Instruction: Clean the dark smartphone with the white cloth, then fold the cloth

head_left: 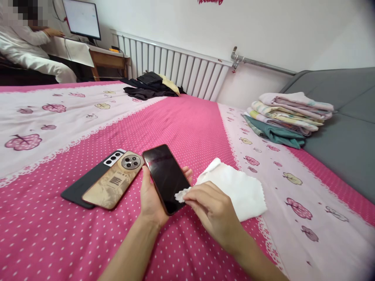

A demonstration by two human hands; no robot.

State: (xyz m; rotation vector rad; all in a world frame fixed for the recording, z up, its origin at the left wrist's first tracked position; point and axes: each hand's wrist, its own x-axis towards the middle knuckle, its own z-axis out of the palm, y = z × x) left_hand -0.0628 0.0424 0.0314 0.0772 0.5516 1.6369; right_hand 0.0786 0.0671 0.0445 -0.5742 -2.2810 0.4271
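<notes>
A smartphone [165, 171] with a dark, glossy screen lies face up in my left hand [152, 199], whose fingers wrap round its back and show past the far edge. Between the fingertips of my right hand [212, 208] is a small crumpled white tissue [182, 194], at the lower right part of the screen. Beside the left hand, a gold phone case [117, 181] with a round camera ring lies partly on top of a dark phone case [88, 181]. A white cloth [243, 187] is spread on the bed behind my right hand.
The bed has a pink dotted sheet [187, 121]. Folded linens [290, 113] are stacked by the grey headboard [348, 128]. Dark clothes [149, 86] lie near the white radiator [175, 62]. A person [26, 47] sits at a desk with a monitor [82, 19].
</notes>
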